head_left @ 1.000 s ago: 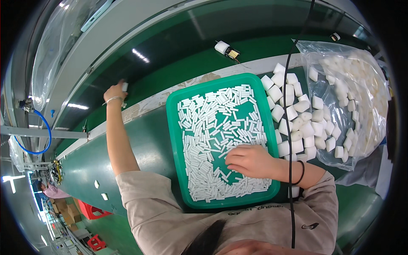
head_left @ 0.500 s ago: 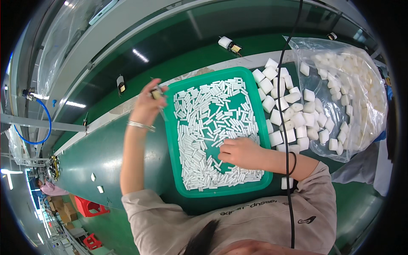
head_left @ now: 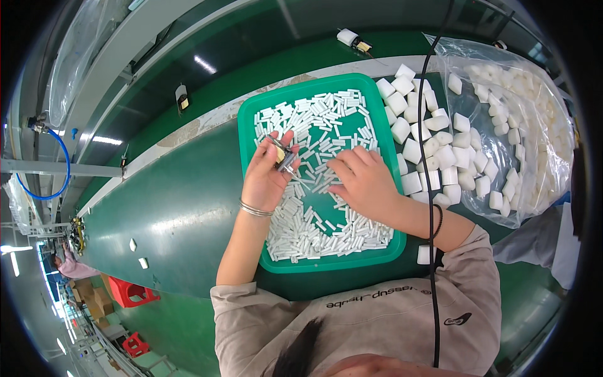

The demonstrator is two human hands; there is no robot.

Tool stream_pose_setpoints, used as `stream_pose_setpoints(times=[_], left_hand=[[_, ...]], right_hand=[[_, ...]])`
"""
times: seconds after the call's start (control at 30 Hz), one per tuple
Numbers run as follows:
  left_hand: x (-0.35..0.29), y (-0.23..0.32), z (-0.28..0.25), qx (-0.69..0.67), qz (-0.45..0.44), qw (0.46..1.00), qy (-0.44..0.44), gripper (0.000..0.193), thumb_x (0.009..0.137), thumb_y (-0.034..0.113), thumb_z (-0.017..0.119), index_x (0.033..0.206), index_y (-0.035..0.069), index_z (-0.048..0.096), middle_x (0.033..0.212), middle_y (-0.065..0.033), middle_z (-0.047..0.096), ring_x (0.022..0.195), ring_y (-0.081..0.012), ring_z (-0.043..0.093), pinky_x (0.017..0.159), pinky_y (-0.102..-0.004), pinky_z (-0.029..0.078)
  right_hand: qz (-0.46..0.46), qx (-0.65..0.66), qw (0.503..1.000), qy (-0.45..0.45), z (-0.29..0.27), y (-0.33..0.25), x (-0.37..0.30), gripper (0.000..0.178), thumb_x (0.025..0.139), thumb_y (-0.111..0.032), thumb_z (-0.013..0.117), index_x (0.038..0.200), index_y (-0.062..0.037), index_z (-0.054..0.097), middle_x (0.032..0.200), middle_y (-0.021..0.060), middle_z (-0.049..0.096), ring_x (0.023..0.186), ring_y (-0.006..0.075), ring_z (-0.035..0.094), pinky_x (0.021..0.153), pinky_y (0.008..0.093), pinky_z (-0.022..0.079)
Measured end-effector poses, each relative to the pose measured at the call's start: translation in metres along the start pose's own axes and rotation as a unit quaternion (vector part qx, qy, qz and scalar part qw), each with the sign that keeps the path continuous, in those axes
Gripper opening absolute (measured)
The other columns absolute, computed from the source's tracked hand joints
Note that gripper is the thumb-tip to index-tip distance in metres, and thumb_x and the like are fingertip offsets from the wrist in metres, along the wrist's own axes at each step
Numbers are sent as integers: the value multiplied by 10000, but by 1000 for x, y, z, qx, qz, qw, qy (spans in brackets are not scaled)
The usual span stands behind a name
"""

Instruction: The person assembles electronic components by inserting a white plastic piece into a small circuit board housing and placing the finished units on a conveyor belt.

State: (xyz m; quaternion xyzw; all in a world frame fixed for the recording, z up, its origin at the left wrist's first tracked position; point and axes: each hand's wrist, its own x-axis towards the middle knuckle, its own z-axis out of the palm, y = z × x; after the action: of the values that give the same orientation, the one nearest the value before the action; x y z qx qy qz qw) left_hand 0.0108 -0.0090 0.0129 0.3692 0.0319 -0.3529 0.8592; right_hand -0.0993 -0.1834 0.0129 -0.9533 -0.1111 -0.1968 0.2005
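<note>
Two bare hands work over the green tray (head_left: 333, 264) in the head view. The left hand (head_left: 265, 182), above the tray's left side, is turned palm up with its fingers loosely curled, and it has hold of a small black-and-yellow assembly (head_left: 282, 156). The right hand (head_left: 369, 185) hangs palm down over the middle of the tray, its fingers bent and partly gathered, the tips close to the pieces below; whether they grip one I cannot tell. Short white tubes (head_left: 298, 229) lie scattered in the tray, packed toward its near side and thinner around the middle, where some of the green bottom shows.

The tray rests on a dark green worktop (head_left: 169, 201). Just right of the tray is a heap of white blocks (head_left: 447, 157), and farther right a clear plastic bag (head_left: 543, 151) holds more of them. One single block (head_left: 424, 254) lies near the tray's lower right corner. A black cable (head_left: 432, 264) runs down to the right of the tray.

Beyond the tray, past a pale ledge (head_left: 220, 118), a white-capped assembly (head_left: 353, 41) lies on a green strip; a similar unit (head_left: 181, 98) lies beyond and to the left. Well left of the tray, two small pale pieces (head_left: 143, 262) lie on the worktop.
</note>
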Motion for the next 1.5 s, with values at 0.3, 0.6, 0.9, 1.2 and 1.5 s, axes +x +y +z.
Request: stream_pose_setpoints(times=[0.3, 0.6, 0.9, 1.2, 1.5], left_hand=[[-5, -2, 7, 98, 44, 994, -19, 368, 838, 63, 506, 1184, 44, 383, 1239, -129, 437, 1133, -254, 453, 879, -311, 443], [-4, -10, -3, 66, 44, 988, -130, 294, 843, 136, 540, 1117, 110, 437, 1244, -75, 429, 875, -132, 509, 769, -282, 450], [-8, -13, -3, -95, 60, 984, -137, 307, 836, 94, 541, 1115, 82, 413, 1160, -67, 469, 893, -188, 564, 752, -313, 523], [-11, -15, 2, 22, 52, 990, -130, 302, 855, 135, 518, 1126, 96, 389, 1107, -30, 482, 937, -187, 548, 766, -307, 512], [-11, -15, -1, -28, 75, 990, -116, 312, 832, 73, 533, 1115, 49, 403, 1112, -97, 494, 954, -255, 566, 764, -350, 524]], right_hand=[[-61, -5, 998, -27, 13, 1, -2, 140, 665, -106, 549, 802, -78, 548, 850, 20, 484, 847, 174, 463, 662, 287, 386], [-14, 139, 990, 10, 7, 2, 2, 94, 710, -85, 560, 791, -59, 522, 818, 45, 510, 791, 200, 487, 653, 298, 392], [137, 361, 922, -27, -4, 3, 5, 95, 763, -88, 573, 817, -44, 508, 774, 72, 538, 726, 229, 492, 668, 331, 390], [73, 318, 945, -29, -1, 3, 5, 82, 753, -67, 563, 808, -51, 504, 763, 74, 532, 739, 261, 477, 679, 342, 377], [72, 318, 945, -30, -2, 3, 4, 83, 756, -67, 560, 821, -51, 510, 770, 73, 535, 745, 260, 478, 681, 340, 378]])
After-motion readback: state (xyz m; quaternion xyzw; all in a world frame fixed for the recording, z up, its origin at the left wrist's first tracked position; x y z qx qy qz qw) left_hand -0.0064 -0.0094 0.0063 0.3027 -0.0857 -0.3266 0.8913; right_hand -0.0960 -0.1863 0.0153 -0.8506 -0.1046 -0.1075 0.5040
